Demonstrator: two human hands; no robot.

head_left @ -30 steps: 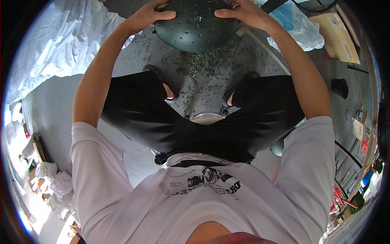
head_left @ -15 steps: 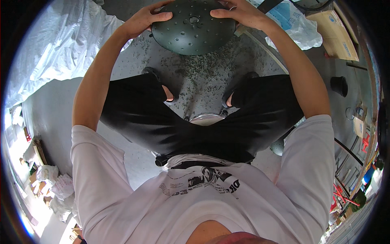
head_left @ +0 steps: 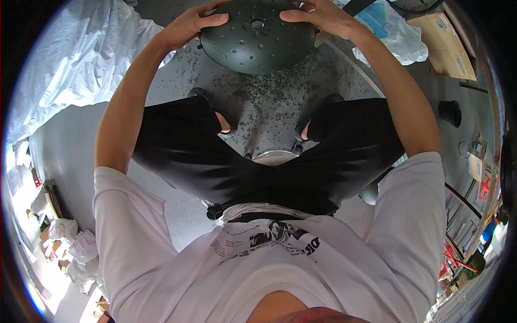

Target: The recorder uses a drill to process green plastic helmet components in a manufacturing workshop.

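Got both hands on the dark green dimpled dome (head_left: 253, 51), top centre of my head view. Left hand (head_left: 193, 26) grips its left side, right hand (head_left: 326, 19) its right; both part-curled, thumbs lying on the dome's face. Fingers mostly hidden past the rim, so I can't confirm what they do underneath. Can't see what carries the dome either; its far edge is cropped.

Progress, my read: shaping of the face I can see looks done, dimples spread all over, round opening (head_left: 258, 23) present near the middle. Underside and far edge out of view, so can't call what's left there. Handling isn't finished, neither hand is off it.

Room: grey floor (head_left: 72, 145), dark flecks (head_left: 274, 97) scattered on the near side of the dome, between the shoes (head_left: 229, 126). Crumpled silvery sheeting (head_left: 81, 64) left of the dome. Right of it: clear plastic bag (head_left: 406, 46), then cardboard box (head_left: 444, 46). Small black bucket (head_left: 450, 113) farther right and nearer me than the dome. Well behind the dome on my side, far left: stuffed white bags (head_left: 64, 229). Rim is distorted and blown out there, details lost.
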